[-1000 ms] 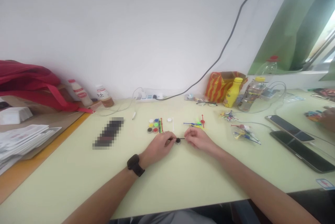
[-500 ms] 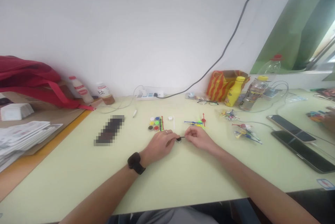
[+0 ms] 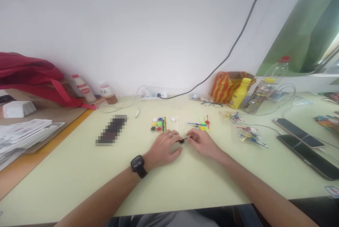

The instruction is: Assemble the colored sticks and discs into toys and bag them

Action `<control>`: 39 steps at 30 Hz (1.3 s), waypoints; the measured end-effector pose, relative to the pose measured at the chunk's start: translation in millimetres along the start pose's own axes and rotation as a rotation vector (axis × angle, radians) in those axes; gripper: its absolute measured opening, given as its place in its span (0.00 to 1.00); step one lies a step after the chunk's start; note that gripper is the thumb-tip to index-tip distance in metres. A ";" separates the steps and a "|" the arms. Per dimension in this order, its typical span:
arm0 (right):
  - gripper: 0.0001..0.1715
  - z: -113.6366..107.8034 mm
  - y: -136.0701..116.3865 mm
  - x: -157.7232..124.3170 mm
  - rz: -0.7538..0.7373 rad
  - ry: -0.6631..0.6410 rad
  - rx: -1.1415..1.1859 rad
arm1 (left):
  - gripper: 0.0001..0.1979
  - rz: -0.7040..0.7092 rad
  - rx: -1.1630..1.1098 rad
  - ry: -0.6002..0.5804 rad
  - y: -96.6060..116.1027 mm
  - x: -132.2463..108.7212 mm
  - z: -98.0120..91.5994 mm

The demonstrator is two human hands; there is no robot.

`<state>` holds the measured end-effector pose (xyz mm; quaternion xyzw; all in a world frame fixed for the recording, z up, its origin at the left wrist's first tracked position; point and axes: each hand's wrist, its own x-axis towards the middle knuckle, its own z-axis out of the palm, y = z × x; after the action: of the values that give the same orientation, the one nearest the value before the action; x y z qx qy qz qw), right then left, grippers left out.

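Observation:
Between my hands, close to the tabletop, is a small black arrow spinner [image 3: 181,141] with a round middle and a thin pointer. My right hand [image 3: 201,142] pinches one end of its pointer between thumb and fingers. My left hand [image 3: 164,148] rests on the table, thumb spread from the fingers, its fingertips at the spinner's other end. Just beyond my left hand lie several coloured round discs [image 3: 159,124] and thin arrow pointers [image 3: 164,123] in a row. A white disc [image 3: 173,119] sits by a white pointer [image 3: 177,123]. Finished-looking coloured arrow spinners [image 3: 201,126] lie beyond my right hand.
Clear bags of coloured spinner parts [image 3: 251,135] lie at right, near two phones [image 3: 308,156]. Glasses [image 3: 212,104], a yellow bottle [image 3: 239,94], a striped bag [image 3: 222,87] and a power strip [image 3: 152,96] line the back. Papers [image 3: 29,137] and a red bag [image 3: 31,75] are left.
My left thumb has moved away from the black spinner and spread towards me. My right hand keeps its pinch on the pointer. The view has shifted slightly.

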<state>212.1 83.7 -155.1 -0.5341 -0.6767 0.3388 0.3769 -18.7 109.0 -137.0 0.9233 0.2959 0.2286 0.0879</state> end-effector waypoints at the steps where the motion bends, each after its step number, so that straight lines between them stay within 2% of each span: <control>1: 0.17 -0.4 -2.0 -2.0 0.030 0.003 0.027 | 0.16 -0.020 -0.025 0.039 -0.9 0.4 -1.4; 3: 0.27 -1.3 -4.7 -4.8 0.096 0.004 0.095 | 0.19 -0.082 -0.061 0.151 -4.0 2.0 -4.8; 4: 0.29 -1.8 -5.2 -5.4 0.124 0.003 0.122 | 0.18 -0.116 -0.074 0.207 -6.2 2.9 -6.4; 6: 0.25 -3.1 -5.0 -4.8 0.163 0.018 0.150 | 0.16 -0.169 -0.095 0.281 -10.9 4.4 -8.8; 7: 0.24 -4.0 -4.7 -3.9 0.180 0.037 0.164 | 0.15 -0.185 -0.102 0.296 -12.9 4.9 -9.5; 9: 0.28 -6.4 -4.1 -1.4 0.193 0.095 0.204 | 0.13 -0.203 -0.112 0.300 -15.4 5.4 -9.8; 12: 0.32 -11.7 -4.8 2.0 0.160 0.189 0.240 | 0.13 -0.207 -0.129 0.298 -16.4 5.6 -8.2; 17: 0.35 -21.7 -6.3 5.1 0.039 0.240 0.086 | 0.12 -0.212 -0.099 0.291 -22.4 7.6 -3.7; 23: 0.29 -26.4 0.6 6.5 -0.010 0.253 -0.009 | 0.12 -0.207 -0.072 0.318 -35.8 10.7 -4.5; 28: 0.19 -31.4 8.3 14.0 -0.079 0.287 -0.069 | 0.09 -0.337 -0.045 0.387 -47.9 10.4 -4.0; 30: 0.16 -34.9 6.2 25.0 -0.145 0.252 -0.176 | 0.08 -0.391 -0.027 0.431 -52.4 10.2 -2.1; 33: 0.10 -34.5 -2.9 50.8 -0.265 0.089 -0.388 | 0.09 -0.439 -0.031 0.459 -55.6 9.6 0.1; 36: 0.09 -24.0 -12.5 79.2 -0.319 -0.062 -0.526 | 0.09 -0.439 -0.035 0.463 -54.4 8.7 -0.5; 39: 0.10 -10.4 -15.9 98.3 -0.326 -0.137 -0.645 | 0.09 -0.421 -0.031 0.474 -52.4 8.0 -2.8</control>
<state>199.5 177.2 -121.8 -0.4865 -0.8487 0.0785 0.1921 -40.9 156.2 -147.2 0.7612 0.4893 0.4189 0.0760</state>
